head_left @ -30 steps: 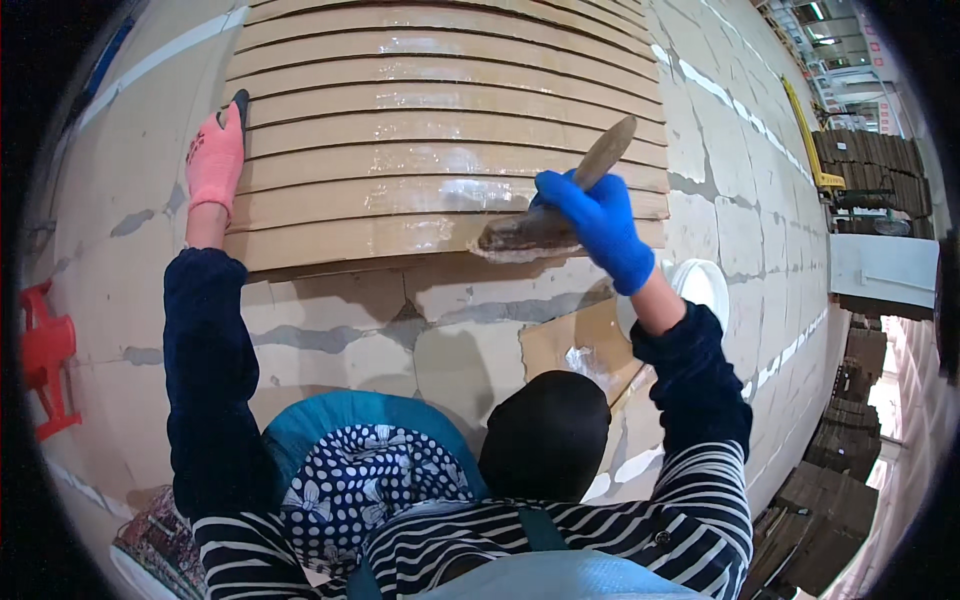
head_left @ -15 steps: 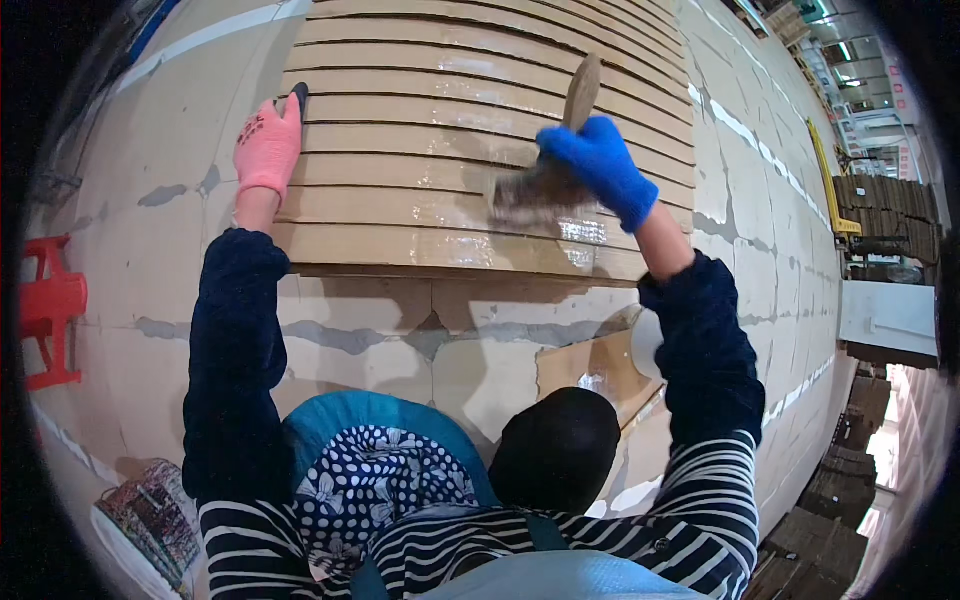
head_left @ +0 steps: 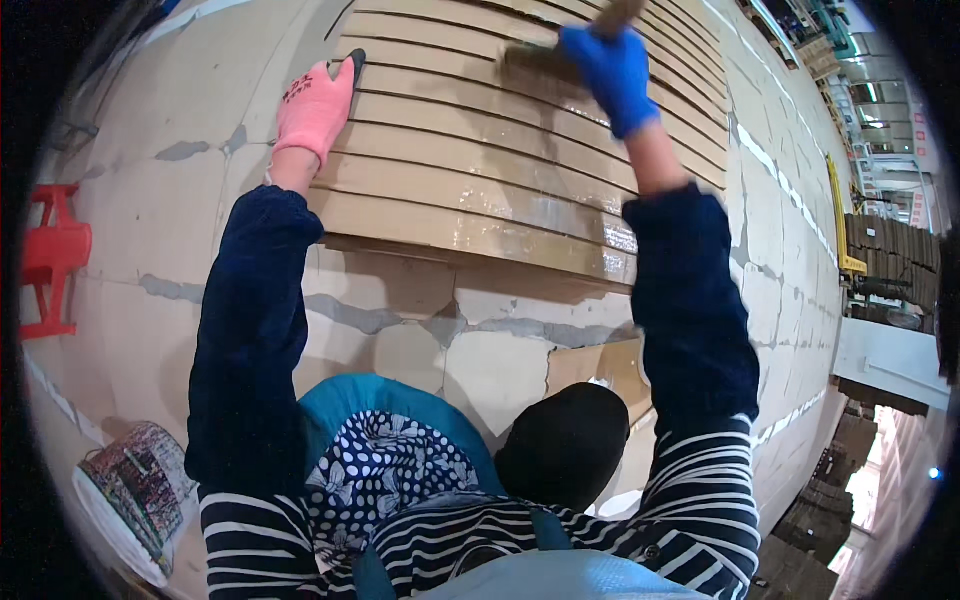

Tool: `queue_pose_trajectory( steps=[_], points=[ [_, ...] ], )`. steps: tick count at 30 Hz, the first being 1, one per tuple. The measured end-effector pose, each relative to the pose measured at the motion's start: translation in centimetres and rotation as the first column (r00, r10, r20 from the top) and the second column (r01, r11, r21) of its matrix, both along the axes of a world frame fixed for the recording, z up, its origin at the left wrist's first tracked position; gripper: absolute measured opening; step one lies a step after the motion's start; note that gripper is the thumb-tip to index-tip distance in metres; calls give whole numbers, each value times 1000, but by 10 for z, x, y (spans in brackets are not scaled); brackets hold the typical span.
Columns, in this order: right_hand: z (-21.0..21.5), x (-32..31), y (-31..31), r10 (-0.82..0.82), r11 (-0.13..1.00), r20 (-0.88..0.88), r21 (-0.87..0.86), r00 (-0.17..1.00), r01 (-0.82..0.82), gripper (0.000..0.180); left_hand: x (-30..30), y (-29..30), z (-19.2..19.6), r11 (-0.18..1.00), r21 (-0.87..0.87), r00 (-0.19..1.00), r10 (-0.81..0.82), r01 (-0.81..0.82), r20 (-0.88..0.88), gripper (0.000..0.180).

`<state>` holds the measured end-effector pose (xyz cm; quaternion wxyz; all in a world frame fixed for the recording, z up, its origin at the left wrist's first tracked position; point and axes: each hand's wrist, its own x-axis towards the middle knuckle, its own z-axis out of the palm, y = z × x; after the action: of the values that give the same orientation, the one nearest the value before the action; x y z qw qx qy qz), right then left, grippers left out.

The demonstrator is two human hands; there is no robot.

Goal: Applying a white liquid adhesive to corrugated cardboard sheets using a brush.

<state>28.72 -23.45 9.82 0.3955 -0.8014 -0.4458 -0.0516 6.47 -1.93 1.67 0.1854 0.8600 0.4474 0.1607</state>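
Note:
Overlapping cardboard sheets [head_left: 440, 165] lie fanned out in front of me, with glossy wet streaks across their exposed strips. My left hand [head_left: 318, 108], in a pink glove, is closed at their left edge. Its dark-tipped thumb rests on top, and the other fingers curl down out of sight. Gripped in my blue-gloved right hand [head_left: 615, 80] is a wide brush [head_left: 540, 68] with a wooden handle. Its blurred bristle end is over the upper strips, to the left of the hand; I cannot tell whether it touches them.
A red plastic stool [head_left: 55, 260] stands at the left, above a patterned bucket [head_left: 140, 490]. Behind my right arm is a flat brown cardboard piece [head_left: 598, 370] on the cracked floor. Cardboard stacks [head_left: 890, 265] line the right side beside a white panel [head_left: 890, 360].
My right hand has carried the brush up and away from me, from the nearer strips to the farther ones. The view has shifted, and my left hand stays at the sheets' left edge.

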Motion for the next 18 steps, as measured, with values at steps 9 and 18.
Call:
queue_pose_trajectory(
  steps=[9, 18],
  points=[
    [-17, -108, -84, 146, 989, -458, 40, 877, -144, 28, 0, -4, 1, 1000, -5, 999, -24, 24, -21, 62],
    [-20, -106, -51, 19, 995, 176, -103, 984, -1, 14, -7, -9, -3, 917, 348, 976, -148, 197, -162, 23]
  ],
)
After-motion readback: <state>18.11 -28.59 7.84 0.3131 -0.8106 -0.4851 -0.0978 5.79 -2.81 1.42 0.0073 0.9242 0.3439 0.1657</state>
